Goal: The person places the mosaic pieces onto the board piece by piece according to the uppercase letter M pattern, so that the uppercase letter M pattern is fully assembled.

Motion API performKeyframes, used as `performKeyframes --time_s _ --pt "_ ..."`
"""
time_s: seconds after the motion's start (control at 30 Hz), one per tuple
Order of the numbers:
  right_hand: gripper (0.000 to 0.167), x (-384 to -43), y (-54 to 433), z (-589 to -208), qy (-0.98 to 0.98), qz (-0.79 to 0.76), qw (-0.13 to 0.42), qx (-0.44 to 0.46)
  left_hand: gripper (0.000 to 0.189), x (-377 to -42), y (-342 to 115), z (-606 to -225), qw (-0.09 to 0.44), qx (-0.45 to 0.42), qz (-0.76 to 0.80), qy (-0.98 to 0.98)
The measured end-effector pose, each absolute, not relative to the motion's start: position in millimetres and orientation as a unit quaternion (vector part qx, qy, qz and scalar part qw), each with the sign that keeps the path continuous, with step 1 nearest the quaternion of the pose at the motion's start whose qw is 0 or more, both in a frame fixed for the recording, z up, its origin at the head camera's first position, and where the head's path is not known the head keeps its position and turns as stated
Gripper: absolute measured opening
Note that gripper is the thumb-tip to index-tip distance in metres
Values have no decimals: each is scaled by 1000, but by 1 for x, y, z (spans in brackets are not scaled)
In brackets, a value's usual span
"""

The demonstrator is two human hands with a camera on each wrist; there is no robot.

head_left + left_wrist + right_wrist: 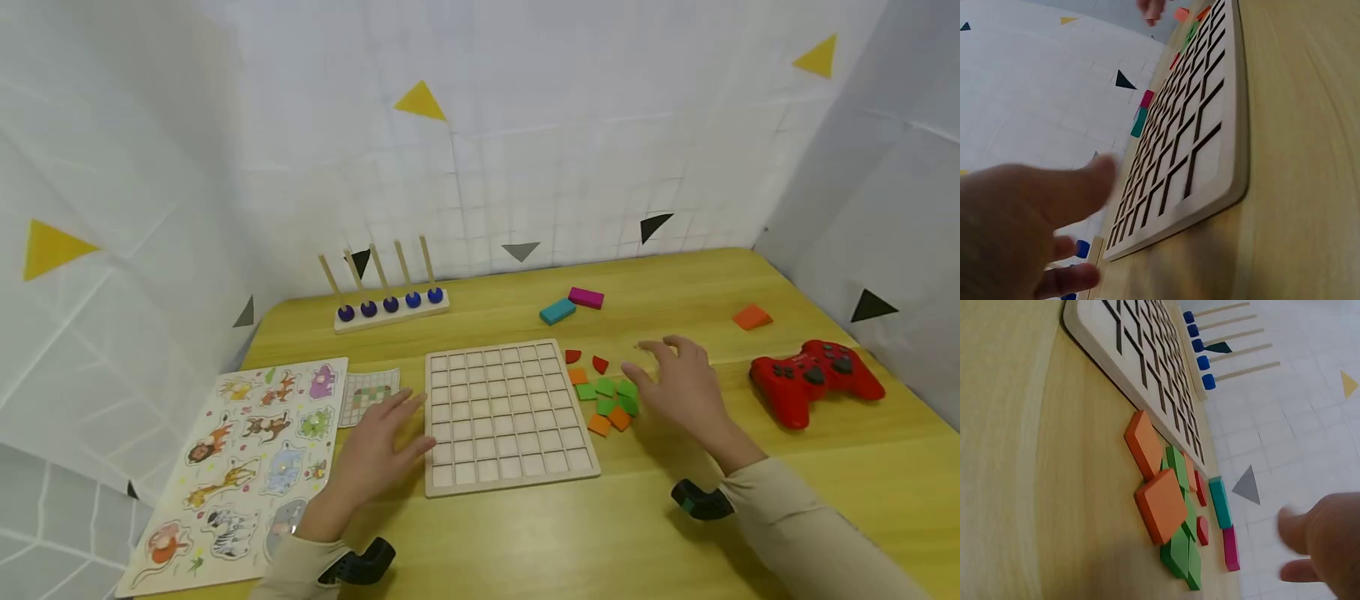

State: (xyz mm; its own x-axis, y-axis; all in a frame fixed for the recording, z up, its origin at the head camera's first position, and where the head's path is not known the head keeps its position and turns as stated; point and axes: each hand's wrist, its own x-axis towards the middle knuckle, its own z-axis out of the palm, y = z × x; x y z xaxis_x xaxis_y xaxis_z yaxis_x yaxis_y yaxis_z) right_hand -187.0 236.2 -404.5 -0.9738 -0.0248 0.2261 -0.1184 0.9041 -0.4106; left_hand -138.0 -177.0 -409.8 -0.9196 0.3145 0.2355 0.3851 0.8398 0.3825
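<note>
A square wooden grid board [510, 483] lies flat in the middle of the table, its cells bare. At its left edge my left hand [375, 454] hovers with fingers spread, holding nothing. My right hand [682, 387] is raised over the right side, fingers loosely bent and nothing between them. Just left of it lies a loose group of small tiles: green tiles [605, 387], orange tiles [599, 425] and red pieces [600, 364]. In the right wrist view an orange tile [1163, 506] leans on green ones.
A wooden animal puzzle [255, 450] and a small pattern card [371, 392] lie left. Behind stands a peg rack [393, 315] with blue beads. A teal block [557, 312] and magenta block [586, 297] sit at the back. Right are a red game controller [813, 379] and an orange block [752, 317].
</note>
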Motion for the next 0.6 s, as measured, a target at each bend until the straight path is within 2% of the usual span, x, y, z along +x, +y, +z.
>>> performKeyframes --time_s 0.1,0.23,0.6 --pt "39 -188 241 -404 -974 209 65 56 59 -139 -181 -411 29 -231 -212 -949" --pt "27 -194 243 -408 -977 192 42 81 61 -139 -186 -412 -13 -272 -198 -942" --pt "19 -195 241 -413 -983 158 36 83 58 -138 -189 -417 -18 -288 -174 -941"
